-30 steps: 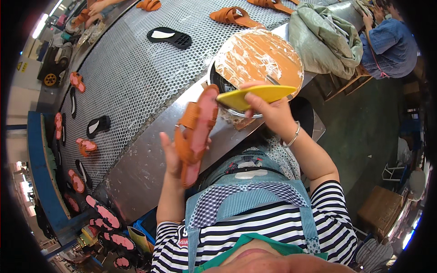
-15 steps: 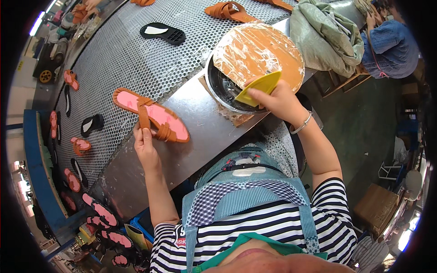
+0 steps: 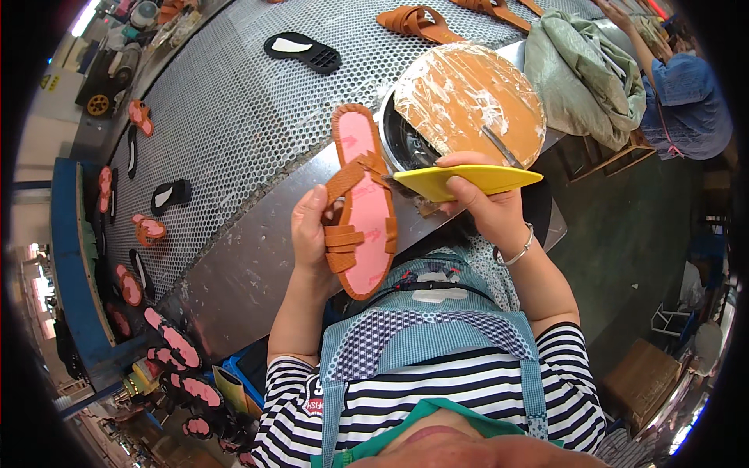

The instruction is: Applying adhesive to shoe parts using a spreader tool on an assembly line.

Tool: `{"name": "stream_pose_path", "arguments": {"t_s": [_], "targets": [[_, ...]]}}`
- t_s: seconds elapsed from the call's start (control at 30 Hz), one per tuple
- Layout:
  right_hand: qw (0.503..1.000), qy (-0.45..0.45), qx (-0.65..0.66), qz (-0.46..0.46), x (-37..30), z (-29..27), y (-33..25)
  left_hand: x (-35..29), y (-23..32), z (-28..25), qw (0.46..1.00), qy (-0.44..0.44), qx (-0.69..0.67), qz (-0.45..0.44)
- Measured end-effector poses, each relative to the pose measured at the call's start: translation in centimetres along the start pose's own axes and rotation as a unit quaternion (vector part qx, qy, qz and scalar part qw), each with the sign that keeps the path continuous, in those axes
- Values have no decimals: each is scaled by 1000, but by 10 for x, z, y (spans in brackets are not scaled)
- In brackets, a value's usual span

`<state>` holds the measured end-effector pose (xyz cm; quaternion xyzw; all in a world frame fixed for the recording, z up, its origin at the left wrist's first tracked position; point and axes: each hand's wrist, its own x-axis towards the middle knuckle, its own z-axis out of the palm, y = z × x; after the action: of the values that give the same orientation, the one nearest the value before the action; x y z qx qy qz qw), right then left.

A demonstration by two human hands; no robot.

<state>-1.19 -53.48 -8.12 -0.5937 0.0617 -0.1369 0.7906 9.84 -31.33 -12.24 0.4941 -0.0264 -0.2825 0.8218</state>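
Metal mesh belt (image 3: 234, 117) with shoe soles on it, left hand (image 3: 314, 234) gripping a pink sandal with brown straps (image 3: 360, 204) up over the belt's edge, right hand (image 3: 482, 204) holding a yellow brush (image 3: 466, 179) touching the sandal, round glue pan (image 3: 468, 101) just behind

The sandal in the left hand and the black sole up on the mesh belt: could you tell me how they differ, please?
The sandal has a pink footbed and tan straps; the black sole is strapless with a white inner patch. The sandal is lifted in the left hand; the black sole lies flat, untouched, on the mesh belt. Both show their top side.
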Motion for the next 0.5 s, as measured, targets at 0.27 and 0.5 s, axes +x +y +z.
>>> {"name": "stream_pose_path", "arguments": {"t_s": [0.27, 0.5], "targets": [[974, -80, -166, -130, 16, 4, 13, -5, -6, 14, 999, -29, 15, -5], [921, -186, -248, -238, -5, 22, 16, 5, -5, 16, 999, 20, 16, 41]]}}
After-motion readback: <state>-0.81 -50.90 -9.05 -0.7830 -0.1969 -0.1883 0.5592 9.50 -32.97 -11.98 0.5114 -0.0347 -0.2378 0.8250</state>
